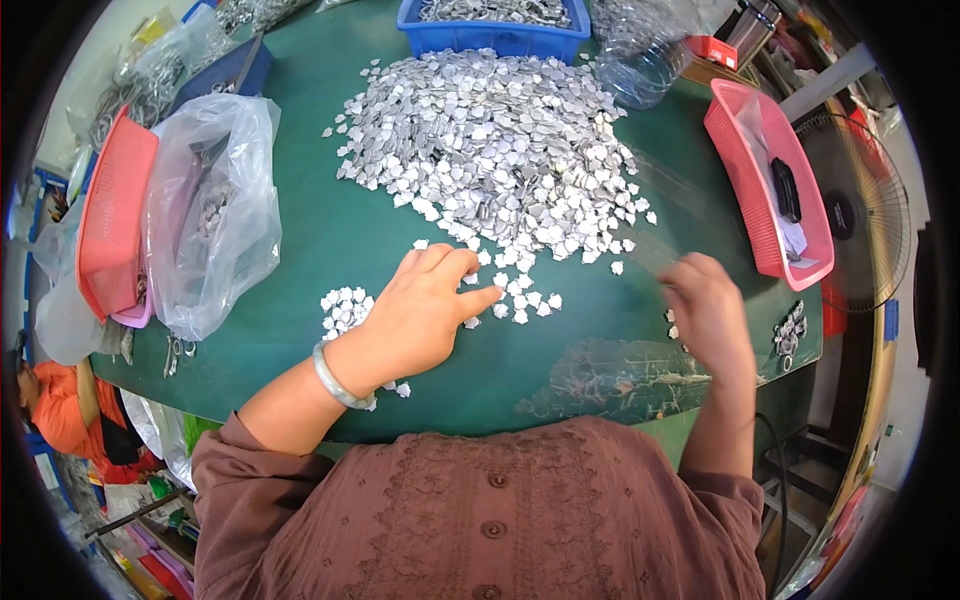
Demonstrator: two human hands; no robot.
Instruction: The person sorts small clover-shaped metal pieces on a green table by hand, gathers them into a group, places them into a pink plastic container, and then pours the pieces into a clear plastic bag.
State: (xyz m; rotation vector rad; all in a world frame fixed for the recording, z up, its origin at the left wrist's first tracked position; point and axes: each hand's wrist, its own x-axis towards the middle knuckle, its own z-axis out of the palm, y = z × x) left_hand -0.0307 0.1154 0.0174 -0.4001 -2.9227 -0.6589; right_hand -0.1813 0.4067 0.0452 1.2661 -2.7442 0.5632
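A big heap of small silver metal pieces (490,140) covers the far middle of the green table (330,240). My left hand (425,305) lies palm down at the heap's near edge, fingers spread over a few loose pieces (520,300). A small cluster of sorted pieces (343,308) sits just left of that hand. My right hand (705,310) is blurred, fingers curled, and seems to pinch the near end of a clear plastic bag (665,215) that stretches toward the heap. A pale bangle (335,378) circles my left wrist.
A clear plastic bag with metal parts (215,215) and a pink basket (110,215) stand at the left. A blue bin (495,35) sits at the back, a second pink basket (765,185) at the right. A fan (860,215) stands beyond it. A person in orange (60,410) is at lower left.
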